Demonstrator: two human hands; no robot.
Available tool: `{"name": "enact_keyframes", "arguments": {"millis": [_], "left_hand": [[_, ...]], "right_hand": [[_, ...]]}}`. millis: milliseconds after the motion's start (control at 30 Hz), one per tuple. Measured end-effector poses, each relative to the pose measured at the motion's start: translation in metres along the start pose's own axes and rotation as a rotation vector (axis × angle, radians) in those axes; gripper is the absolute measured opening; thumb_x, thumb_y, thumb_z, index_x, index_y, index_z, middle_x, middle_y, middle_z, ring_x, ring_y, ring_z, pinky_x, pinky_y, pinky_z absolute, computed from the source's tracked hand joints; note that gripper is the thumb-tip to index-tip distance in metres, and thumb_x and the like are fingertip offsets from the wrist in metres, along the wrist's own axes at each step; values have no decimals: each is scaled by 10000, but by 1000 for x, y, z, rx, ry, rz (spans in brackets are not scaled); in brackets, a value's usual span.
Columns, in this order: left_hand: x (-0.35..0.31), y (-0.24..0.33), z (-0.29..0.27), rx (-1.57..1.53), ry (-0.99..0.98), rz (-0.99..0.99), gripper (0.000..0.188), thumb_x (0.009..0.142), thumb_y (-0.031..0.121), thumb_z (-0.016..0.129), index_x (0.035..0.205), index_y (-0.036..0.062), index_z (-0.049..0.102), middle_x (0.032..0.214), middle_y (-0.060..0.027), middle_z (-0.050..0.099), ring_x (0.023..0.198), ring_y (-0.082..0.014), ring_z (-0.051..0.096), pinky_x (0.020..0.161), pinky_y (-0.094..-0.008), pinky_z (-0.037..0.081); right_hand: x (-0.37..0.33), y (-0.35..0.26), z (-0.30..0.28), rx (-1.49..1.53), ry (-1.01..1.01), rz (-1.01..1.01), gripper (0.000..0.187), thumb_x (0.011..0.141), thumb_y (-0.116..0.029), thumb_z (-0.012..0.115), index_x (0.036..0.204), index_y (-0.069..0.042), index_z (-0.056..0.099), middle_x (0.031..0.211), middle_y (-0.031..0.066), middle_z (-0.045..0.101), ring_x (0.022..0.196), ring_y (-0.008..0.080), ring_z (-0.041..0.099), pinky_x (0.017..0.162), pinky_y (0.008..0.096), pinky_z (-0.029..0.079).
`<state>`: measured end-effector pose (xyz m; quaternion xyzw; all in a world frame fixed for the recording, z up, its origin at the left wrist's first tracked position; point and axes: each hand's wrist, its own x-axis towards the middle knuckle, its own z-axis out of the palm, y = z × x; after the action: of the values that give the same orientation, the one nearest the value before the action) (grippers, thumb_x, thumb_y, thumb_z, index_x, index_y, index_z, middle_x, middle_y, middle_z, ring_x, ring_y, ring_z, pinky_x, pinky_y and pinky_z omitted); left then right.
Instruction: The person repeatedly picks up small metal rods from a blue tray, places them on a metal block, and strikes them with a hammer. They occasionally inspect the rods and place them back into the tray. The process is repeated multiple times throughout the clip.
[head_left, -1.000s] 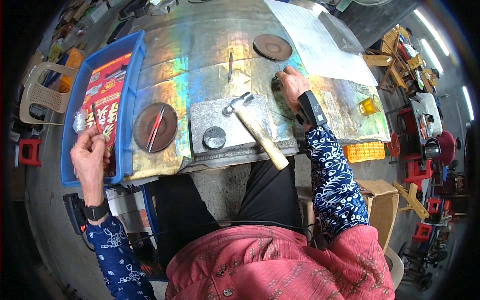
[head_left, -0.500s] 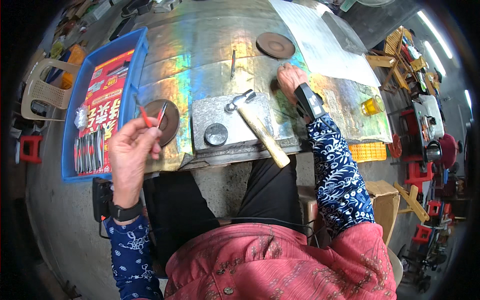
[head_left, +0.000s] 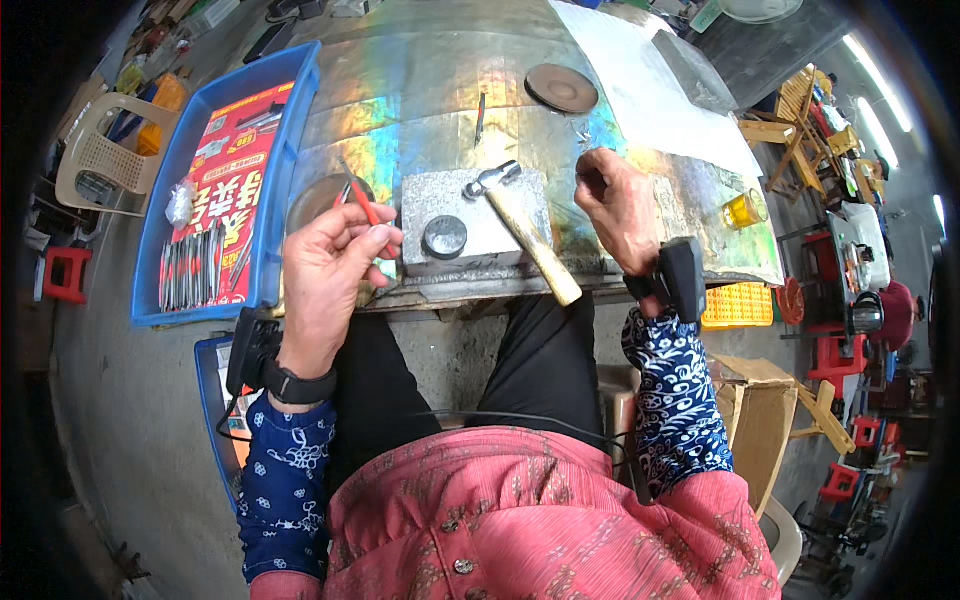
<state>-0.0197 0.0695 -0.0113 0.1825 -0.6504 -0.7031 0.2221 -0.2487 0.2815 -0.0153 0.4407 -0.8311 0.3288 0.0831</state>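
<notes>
My left hand [head_left: 328, 250] is closed round a slim red tool [head_left: 366, 204] with two thin, splayed prongs; its exact kind is unclear. Behind that hand, a brown round dish [head_left: 312, 200] is partly hidden. My right hand [head_left: 622, 208] hovers over the table's right part, fingers curled into a pinch; whatever they hold, if anything, is hidden. Just beyond it lie tiny pale bits [head_left: 585, 138]. Between the hands, a hammer [head_left: 528, 238] rests on a grey stone block [head_left: 425, 192], beside a round black disc [head_left: 445, 237]. A thin red-and-black tool [head_left: 480, 118] lies farther back.
A blue tray [head_left: 300, 110] at left holds a row of slim red-and-black tools [head_left: 192, 268] on red printed card. Another brown dish [head_left: 562, 88] sits at the back, near a white sheet [head_left: 665, 95]. A yellow jar [head_left: 744, 211] stands at right.
My right hand has drawn back toward me from beside the pale bits. My left hand has shifted right, toward the block, still gripping the red tool. The view has shifted slightly.
</notes>
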Motion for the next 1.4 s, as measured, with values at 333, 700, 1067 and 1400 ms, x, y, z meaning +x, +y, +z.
{"name": "enact_keyframes", "arguments": {"millis": [333, 700, 1067, 1400], "left_hand": [[-12, -7, 17, -364, -52, -66, 174, 909, 46, 623, 1058, -42, 611, 924, -142, 681, 792, -183, 685, 643, -251, 584], [-29, -8, 31, -575, -113, -154, 179, 965, 93, 546, 1117, 0, 557, 979, -179, 660, 836, -245, 700, 659, -332, 616], [-37, -5, 33, -673, -144, -159, 180, 971, 83, 532, 1136, 12, 528, 1002, -186, 647, 843, -257, 699, 670, -346, 619], [-42, -8, 40, -731, -114, -114, 171, 959, 57, 545, 1121, 5, 532, 1002, -180, 656, 830, -229, 694, 704, -326, 610]], "right_hand": [[-48, -77, -10, 309, 43, 20, 94, 873, 30, 624, 964, 14, 646, 787, 49, 659, 674, 100, 649, 579, 214, 494], [-72, -130, 13, 1001, -29, 306, 69, 879, 17, 629, 941, 49, 627, 817, 43, 619, 618, 74, 591, 536, 191, 461], [-78, -137, 21, 902, 21, 268, 59, 894, 4, 630, 924, 55, 627, 849, 31, 580, 612, 59, 543, 523, 191, 429], [-84, -144, 34, 903, 157, 271, 46, 888, 5, 635, 887, 36, 601, 803, 29, 574, 590, 56, 543, 503, 197, 430]]}}
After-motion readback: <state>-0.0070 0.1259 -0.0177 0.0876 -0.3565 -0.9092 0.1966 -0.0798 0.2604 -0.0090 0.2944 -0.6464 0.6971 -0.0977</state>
